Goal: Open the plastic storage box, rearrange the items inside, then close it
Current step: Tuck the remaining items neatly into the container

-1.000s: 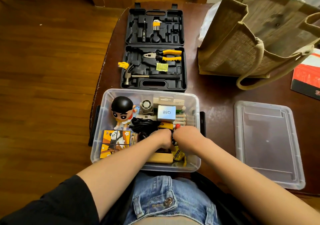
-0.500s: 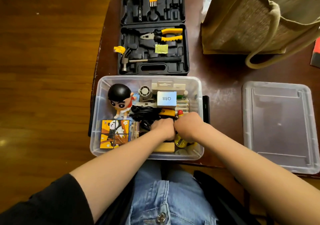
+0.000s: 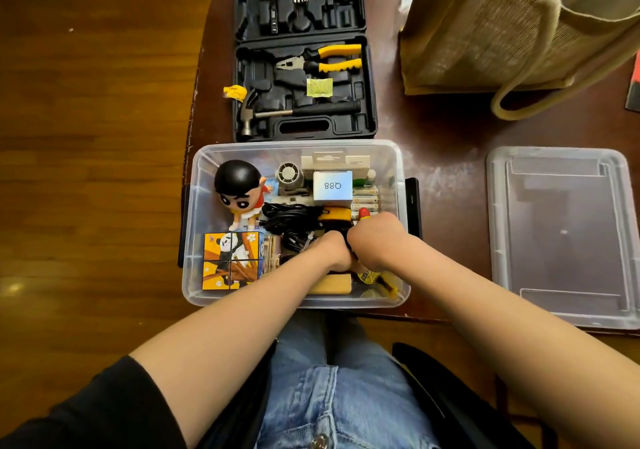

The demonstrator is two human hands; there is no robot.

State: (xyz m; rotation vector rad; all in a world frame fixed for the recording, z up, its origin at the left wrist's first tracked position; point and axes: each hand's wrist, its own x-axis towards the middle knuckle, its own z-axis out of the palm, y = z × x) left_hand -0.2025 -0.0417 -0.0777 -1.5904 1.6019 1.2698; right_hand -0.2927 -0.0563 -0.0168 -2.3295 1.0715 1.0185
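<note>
Box: the clear plastic storage box (image 3: 194,227) sits open at the near edge of the dark wooden table (image 3: 446,206), directly in front of the seated person.
Lid: the translucent lid (image 3: 561,234) lies flat on the table well to the right of the box, so opening is done.
Stage: rearranging appears under way; closing is not yet done.
Left hand (image 3: 334,251): sunk among the contents at the box's near middle, knuckles up, fingers curled under; what it has hold of cannot be told.
Right hand (image 3: 375,237): pressed against the left, likewise curled downward; its grasp is hidden.
Contents: a glossy round-headed figurine (image 3: 239,189) stands at the far left, a square panda-print cube (image 3: 230,261) near left, a tangle of black cable (image 3: 291,220) in the middle, a small white carton marked Q88 (image 3: 332,187) at the back.
Surroundings: a moulded black tool case (image 3: 304,54) lies open just behind the box; a coarse woven tote bag (image 3: 512,26) stands to the right.
</note>
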